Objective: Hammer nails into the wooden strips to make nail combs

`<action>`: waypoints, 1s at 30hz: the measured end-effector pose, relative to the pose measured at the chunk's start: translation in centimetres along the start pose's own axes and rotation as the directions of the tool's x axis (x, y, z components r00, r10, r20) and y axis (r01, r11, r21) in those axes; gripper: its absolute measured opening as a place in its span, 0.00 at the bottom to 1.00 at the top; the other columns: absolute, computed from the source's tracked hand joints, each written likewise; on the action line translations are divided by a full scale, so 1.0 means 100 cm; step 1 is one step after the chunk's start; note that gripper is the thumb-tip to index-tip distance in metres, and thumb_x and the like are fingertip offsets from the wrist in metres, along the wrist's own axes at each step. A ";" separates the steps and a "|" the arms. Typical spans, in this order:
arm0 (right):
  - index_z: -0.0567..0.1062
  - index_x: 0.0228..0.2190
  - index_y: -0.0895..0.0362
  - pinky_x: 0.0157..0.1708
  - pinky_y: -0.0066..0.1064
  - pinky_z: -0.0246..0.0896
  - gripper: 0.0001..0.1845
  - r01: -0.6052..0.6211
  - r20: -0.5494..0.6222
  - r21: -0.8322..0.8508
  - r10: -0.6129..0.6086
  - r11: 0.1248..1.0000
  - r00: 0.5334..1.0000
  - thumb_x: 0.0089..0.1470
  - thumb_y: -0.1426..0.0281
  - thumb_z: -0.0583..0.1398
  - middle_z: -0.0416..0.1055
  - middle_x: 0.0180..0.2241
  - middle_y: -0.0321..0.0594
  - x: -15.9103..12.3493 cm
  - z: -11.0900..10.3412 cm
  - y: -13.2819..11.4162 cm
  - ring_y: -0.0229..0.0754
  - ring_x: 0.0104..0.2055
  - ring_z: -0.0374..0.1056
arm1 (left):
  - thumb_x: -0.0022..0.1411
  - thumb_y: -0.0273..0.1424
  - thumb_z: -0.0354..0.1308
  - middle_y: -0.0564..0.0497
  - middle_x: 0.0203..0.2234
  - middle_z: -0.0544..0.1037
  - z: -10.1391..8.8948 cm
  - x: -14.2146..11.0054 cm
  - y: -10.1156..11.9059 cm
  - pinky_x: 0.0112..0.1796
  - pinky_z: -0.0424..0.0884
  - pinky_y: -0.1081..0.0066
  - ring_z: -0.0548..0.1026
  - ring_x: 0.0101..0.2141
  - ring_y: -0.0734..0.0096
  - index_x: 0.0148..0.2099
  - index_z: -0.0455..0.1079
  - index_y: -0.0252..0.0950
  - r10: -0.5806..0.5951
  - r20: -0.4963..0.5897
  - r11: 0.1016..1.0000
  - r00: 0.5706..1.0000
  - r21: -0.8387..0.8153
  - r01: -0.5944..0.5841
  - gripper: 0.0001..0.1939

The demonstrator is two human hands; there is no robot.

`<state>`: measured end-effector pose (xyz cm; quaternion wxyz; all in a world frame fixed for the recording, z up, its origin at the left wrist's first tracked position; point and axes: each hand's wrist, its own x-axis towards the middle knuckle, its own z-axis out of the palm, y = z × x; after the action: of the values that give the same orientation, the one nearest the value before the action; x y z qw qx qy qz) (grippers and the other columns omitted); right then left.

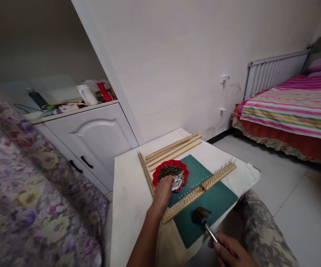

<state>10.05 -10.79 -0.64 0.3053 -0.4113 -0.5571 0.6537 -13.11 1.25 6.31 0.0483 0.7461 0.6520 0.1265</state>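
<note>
My left hand (163,191) is at the near rim of a red scalloped bowl (186,170). Its fingers look curled in over the bowl, and whatever they pinch is hidden. Inside the bowl lie dark nails (167,171) and silver nails (179,180). My right hand (227,247) is wrapped round the handle of a claw hammer (200,215), whose head is over a green cutting mat (193,231). Across the mat lies a long wooden strip (174,212) with nails standing upright in rows along much of it; its near left end shows bare holes.
Several wooden strips (174,150) lie at the back of the white table (131,207), with more along the bowl's left side. A white cabinet (93,129) and floral curtain (46,185) stand left. A bed (296,107) is at the right.
</note>
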 end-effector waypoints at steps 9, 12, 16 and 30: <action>0.61 0.25 0.53 0.10 0.22 0.34 0.30 -0.049 0.016 -0.018 0.049 0.999 0.999 0.44 0.38 0.48 0.51 0.14 0.22 -0.001 0.006 0.004 0.28 0.11 0.41 | 0.53 0.34 0.56 0.53 0.23 0.74 0.005 -0.042 0.016 0.26 0.65 0.76 0.70 0.24 0.74 0.33 0.67 0.35 -0.201 -0.030 0.441 0.979 -0.895 0.063 0.08; 0.61 0.25 0.53 0.09 0.23 0.36 0.31 -0.080 0.025 -0.072 0.082 0.994 0.996 0.44 0.37 0.47 0.53 0.14 0.23 -0.003 0.007 0.001 0.28 0.09 0.43 | 0.50 0.37 0.60 0.53 0.21 0.75 0.009 -0.052 0.021 0.24 0.65 0.77 0.70 0.21 0.76 0.32 0.66 0.34 -0.266 0.057 0.212 0.962 -0.970 0.116 0.12; 0.61 0.26 0.54 0.09 0.22 0.36 0.30 -0.089 -0.020 -0.084 0.087 0.992 0.996 0.45 0.38 0.48 0.55 0.15 0.24 -0.005 0.010 -0.004 0.27 0.09 0.43 | 0.47 0.38 0.63 0.54 0.20 0.75 0.014 -0.056 0.019 0.23 0.67 0.77 0.72 0.21 0.76 0.33 0.66 0.34 -0.347 0.085 0.085 0.934 -0.989 0.122 0.15; 0.64 0.27 0.55 0.09 0.20 0.36 0.29 -0.092 -0.028 -0.064 0.090 0.994 0.996 0.47 0.41 0.49 0.55 0.13 0.22 -0.004 0.009 0.002 0.27 0.09 0.44 | 0.60 0.37 0.50 0.53 0.25 0.75 0.026 -0.081 0.018 0.33 0.70 0.74 0.75 0.29 0.71 0.33 0.66 0.37 -0.274 -0.144 0.644 0.951 -0.761 0.070 0.09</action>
<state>9.46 -11.58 -0.69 0.2686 -0.4542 -0.5548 0.6432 -11.70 -6.70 3.24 0.2809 0.5722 0.6111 0.4694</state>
